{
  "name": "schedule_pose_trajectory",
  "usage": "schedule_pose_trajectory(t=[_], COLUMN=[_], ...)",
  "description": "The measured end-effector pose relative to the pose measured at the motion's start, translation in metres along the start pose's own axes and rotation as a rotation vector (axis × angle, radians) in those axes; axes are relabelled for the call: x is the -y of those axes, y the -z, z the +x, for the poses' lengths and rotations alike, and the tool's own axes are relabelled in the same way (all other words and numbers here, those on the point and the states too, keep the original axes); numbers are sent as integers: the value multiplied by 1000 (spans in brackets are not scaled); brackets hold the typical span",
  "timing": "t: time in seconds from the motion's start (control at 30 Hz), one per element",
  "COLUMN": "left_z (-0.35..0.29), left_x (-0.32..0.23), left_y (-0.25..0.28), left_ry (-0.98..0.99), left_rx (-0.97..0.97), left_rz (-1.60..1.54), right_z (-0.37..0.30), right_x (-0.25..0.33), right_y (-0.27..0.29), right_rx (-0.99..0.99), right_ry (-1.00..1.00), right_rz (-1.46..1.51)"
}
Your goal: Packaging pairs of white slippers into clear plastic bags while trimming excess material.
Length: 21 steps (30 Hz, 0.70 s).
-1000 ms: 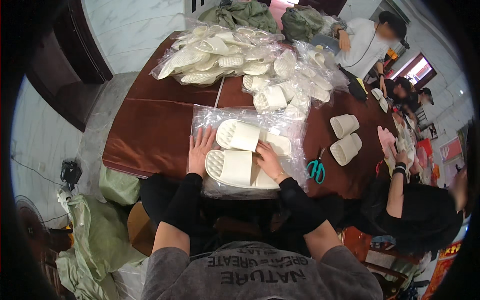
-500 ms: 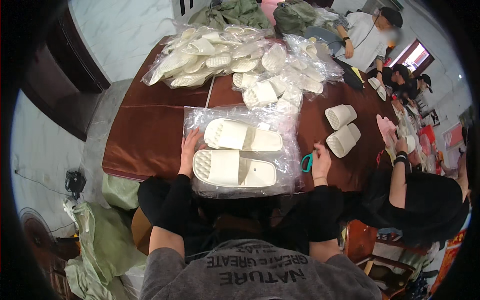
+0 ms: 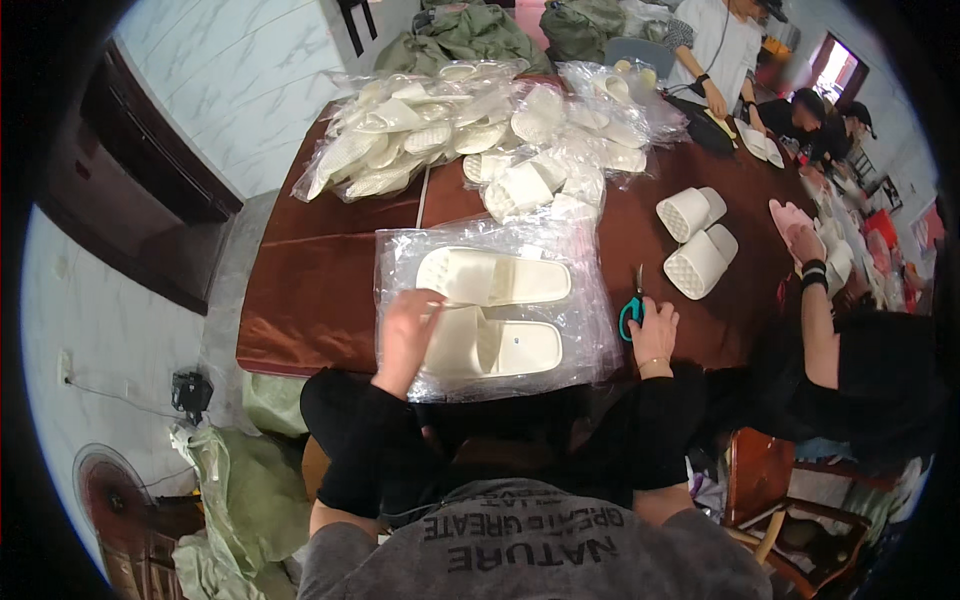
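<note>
A: Cream slippers (image 3: 493, 277), where?
B: On the clear bag (image 3: 583, 348), on the desk (image 3: 300, 300).
A: Hands?
B: Left hand (image 3: 408, 332), their nine o'clock: half-curled, hold unclear. Right hand (image 3: 655, 330), three o'clock: loosely open, empty, beside teal scissors (image 3: 630, 317).

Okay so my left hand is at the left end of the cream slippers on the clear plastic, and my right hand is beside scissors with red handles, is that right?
Not quite: the head view shows the scissors have teal handles, not red. Your left hand and right hand are where you say.
</note>
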<state>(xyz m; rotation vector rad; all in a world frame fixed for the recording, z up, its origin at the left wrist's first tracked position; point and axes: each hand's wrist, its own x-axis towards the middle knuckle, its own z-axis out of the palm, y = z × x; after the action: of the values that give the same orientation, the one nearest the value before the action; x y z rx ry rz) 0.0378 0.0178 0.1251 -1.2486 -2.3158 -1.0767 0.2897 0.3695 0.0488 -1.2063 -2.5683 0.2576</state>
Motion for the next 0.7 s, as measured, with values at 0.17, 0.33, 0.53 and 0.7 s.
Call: schedule_pose_trajectory(t=[0.17, 0.33, 0.53, 0.7], left_z=[-30, -35, -42, -51], left_x=[-51, -69, -63, -64], left_y=[-51, -78, -82, -71], left_ry=[19, 142, 81, 55], left_rx=[236, 347, 499, 412], left_rz=[59, 274, 340, 297], right_z=[1, 4, -10, -11], right_x=[9, -8, -8, 14], right_y=[-2, 8, 5, 30], right_rx=[52, 208, 117, 187], right_ry=[-17, -73, 38, -32], right_rz=[16, -52, -70, 30])
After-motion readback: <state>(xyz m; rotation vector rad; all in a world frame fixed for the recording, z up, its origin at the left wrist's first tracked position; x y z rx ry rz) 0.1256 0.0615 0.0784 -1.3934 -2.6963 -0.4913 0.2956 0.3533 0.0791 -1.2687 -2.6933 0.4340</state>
